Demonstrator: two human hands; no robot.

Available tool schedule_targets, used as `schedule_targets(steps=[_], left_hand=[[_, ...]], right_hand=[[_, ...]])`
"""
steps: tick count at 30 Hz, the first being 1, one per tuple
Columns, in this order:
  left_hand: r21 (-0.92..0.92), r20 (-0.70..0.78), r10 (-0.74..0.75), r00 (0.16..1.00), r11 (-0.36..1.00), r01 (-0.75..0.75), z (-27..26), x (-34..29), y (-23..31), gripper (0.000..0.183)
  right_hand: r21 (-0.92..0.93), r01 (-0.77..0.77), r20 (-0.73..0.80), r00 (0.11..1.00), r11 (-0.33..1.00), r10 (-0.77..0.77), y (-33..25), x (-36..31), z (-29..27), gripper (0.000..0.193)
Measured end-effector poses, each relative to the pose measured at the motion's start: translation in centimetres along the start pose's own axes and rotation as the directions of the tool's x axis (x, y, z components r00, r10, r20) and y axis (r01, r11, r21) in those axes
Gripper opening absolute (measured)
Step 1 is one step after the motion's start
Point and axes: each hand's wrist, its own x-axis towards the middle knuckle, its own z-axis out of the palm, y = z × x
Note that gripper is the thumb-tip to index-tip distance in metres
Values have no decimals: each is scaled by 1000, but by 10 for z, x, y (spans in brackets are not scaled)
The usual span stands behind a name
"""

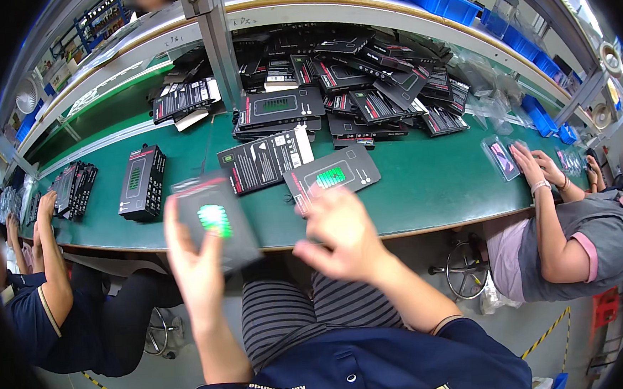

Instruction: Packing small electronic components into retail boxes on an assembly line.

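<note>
Left hand (196,262) is gripping a dark flat package (217,220) with a green patch, holding it up just off the green table's (425,187) near edge, while the right hand (342,237) is hovering beside it, fingers spread and blurred, holding nothing.

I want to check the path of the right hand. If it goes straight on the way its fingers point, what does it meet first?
Probably the flat black box with a green window lying on the green table, just beyond the blurred right hand; depth is uncertain.
</note>
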Motion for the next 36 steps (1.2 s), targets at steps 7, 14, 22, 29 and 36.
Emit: schedule_targets(steps=[7,14,22,29,36], left_hand=[[983,144,292,945,71,-172,-26,23,-25,41],[424,875,88,476,336,-841,82,-29,-9,61],[525,662,69,746,668,-527,75,18,16,31],[462,823,60,565,507,-727,80,12,-14,59],[433,833,34,552,582,-688,88,14,-16,71]], right_hand=[[-346,-164,219,943,924,249,12,-27,-28,54],[-458,-440,-274,896,773,348,110,-53,-104,34],[-604,-562,-210,796,565,568,129,-72,-149,50],[-680,-544,-158,763,492,627,169,-76,-157,59],[-674,-574,-63,672,465,738,174,-79,-160,59]])
